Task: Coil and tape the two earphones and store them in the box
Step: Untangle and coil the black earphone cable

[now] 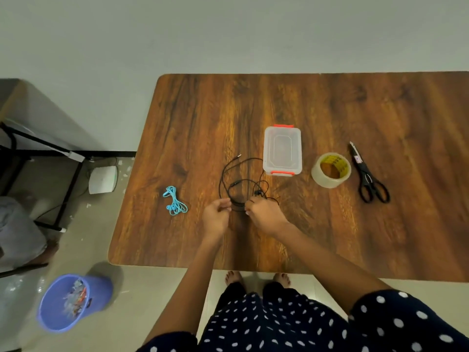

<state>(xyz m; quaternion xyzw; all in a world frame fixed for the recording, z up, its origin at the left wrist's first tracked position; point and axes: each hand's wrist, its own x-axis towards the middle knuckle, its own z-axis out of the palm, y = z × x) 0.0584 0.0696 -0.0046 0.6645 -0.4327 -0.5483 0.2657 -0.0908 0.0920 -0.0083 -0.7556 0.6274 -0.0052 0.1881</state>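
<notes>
Two hands work on the black earphone on the counter.

The left hand (215, 214) and right hand (264, 214) each pinch the black earphone (241, 184) cord, which lies in loose loops on the counter (203, 123). The blue earphone (174, 201) sits bunched to the left. The closed box (282, 149) stands just behind, near the tape roll (331, 170) and scissors (368, 176).

I see the table (330, 237) centre-right: loose earphones (241, 184) mid-frame, coiled earphones (174, 201) left, box (282, 150) upper right, then tape roll (331, 170) and scissors (368, 176) rightward.
</notes>
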